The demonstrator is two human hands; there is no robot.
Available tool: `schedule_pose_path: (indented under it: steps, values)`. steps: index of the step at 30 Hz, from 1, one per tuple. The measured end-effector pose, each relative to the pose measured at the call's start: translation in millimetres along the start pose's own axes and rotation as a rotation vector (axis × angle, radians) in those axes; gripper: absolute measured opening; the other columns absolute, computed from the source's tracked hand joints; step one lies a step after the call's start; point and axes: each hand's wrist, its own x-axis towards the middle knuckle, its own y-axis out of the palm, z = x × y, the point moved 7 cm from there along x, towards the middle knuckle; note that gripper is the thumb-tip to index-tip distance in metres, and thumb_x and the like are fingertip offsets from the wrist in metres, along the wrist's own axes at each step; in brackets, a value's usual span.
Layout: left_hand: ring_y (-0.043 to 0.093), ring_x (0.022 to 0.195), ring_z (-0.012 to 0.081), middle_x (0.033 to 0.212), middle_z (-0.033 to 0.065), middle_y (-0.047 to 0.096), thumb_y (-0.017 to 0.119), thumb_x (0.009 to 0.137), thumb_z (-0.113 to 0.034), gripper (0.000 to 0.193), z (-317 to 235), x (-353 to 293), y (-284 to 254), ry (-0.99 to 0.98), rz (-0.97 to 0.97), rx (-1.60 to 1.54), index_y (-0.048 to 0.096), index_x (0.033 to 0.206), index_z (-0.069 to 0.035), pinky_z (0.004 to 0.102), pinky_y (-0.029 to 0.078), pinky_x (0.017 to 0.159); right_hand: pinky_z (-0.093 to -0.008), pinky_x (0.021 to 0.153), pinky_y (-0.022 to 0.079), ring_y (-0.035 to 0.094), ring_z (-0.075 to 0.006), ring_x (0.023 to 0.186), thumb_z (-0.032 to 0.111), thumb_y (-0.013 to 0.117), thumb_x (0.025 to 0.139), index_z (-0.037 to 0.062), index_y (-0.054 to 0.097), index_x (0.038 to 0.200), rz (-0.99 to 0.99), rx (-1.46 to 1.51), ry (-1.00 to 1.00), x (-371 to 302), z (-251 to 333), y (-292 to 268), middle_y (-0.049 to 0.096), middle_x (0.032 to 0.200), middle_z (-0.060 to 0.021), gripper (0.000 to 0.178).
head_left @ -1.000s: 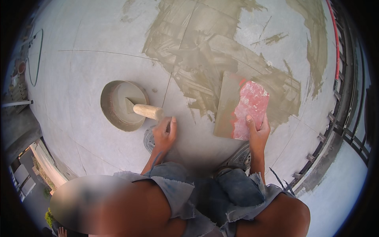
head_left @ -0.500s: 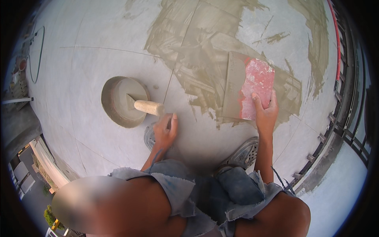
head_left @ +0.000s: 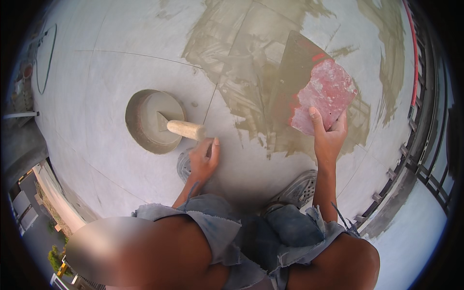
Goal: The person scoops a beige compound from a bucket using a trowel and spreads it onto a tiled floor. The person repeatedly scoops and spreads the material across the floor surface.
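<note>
Toward the right edge of the floor (head_left: 87,145), the right hand (head_left: 330,137) grips the pad (head_left: 329,87), probably light, stiff, slick where smeared, by its safer red end; whether the left hand (head_left: 204,160) holds anything, I cannot tell.

Hands: two, left hand (head_left: 204,157) and right hand (head_left: 330,137). Pan (head_left: 136,126): one. Trowel (head_left: 186,129): one. Red board (head_left: 327,92): one. Shoes: two, left shoe (head_left: 183,167) and right shoe (head_left: 303,188). Red tube (head_left: 411,41): one visible to me. Shorts (head_left: 220,234): one pair. Coated patches (head_left: 241,72): at least two.
</note>
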Motion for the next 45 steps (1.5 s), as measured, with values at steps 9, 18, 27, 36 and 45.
schedule_pose_path:
  steps: [9, 18, 27, 36, 45]
  values:
    - [0.061, 0.055, 0.0226, 0.070, 0.0141, 0.066, 0.071, 0.104, -0.019, 0.017, 4, -1, 0, -0.052, 0.032, -0.030, 0.075, 0.100, -0.003, 0.0361, 0.048, 0.057, -0.0277, 0.080, 0.052, 0.063, -0.0110, 0.091, 0.016, 0.082, 0.100, -0.0081, 0.075, 0.110, 0.091, -0.135, -0.002, -9, -27, 18, 0.075, 0.103, -0.0055, 0.027]
    - [0.062, 0.055, 0.0225, 0.070, 0.0152, 0.067, 0.071, 0.104, -0.018, 0.017, 3, -2, -1, -0.034, 0.029, -0.053, 0.075, 0.102, -0.001, 0.0358, 0.048, 0.055, -0.0292, 0.080, 0.052, 0.063, -0.0119, 0.090, 0.014, 0.077, 0.103, -0.0099, 0.076, 0.110, 0.065, -0.143, -0.178, -14, -28, 21, 0.077, 0.102, -0.0071, 0.025]
    - [0.062, 0.056, 0.0216, 0.071, 0.0155, 0.068, 0.072, 0.103, -0.018, 0.017, 3, -2, -2, -0.005, 0.005, -0.067, 0.075, 0.103, -0.001, 0.0354, 0.048, 0.056, -0.0317, 0.088, 0.054, 0.066, -0.0164, 0.103, 0.011, 0.074, 0.104, -0.0102, 0.073, 0.119, 0.078, -0.062, -0.212, -17, -30, 21, 0.075, 0.117, -0.0126, 0.026]
    - [0.061, 0.055, 0.0231, 0.070, 0.0152, 0.066, 0.072, 0.103, -0.018, 0.017, 3, -1, -1, -0.019, 0.011, -0.069, 0.075, 0.102, -0.001, 0.0362, 0.048, 0.056, -0.0313, 0.089, 0.057, 0.075, -0.0205, 0.102, 0.000, 0.072, 0.100, -0.0106, 0.075, 0.119, 0.079, -0.059, -0.259, -21, -27, 28, 0.080, 0.116, -0.0179, 0.022]
    - [0.064, 0.056, 0.0270, 0.071, 0.0164, 0.068, 0.073, 0.102, -0.017, 0.017, 5, -3, -2, -0.001, 0.006, -0.047, 0.076, 0.101, 0.000, 0.0380, 0.049, 0.056, -0.0310, 0.082, 0.058, 0.077, -0.0207, 0.091, 0.000, 0.077, 0.096, -0.0082, 0.077, 0.116, 0.131, -0.177, -0.327, -18, -19, 34, 0.082, 0.103, -0.0176, 0.021]
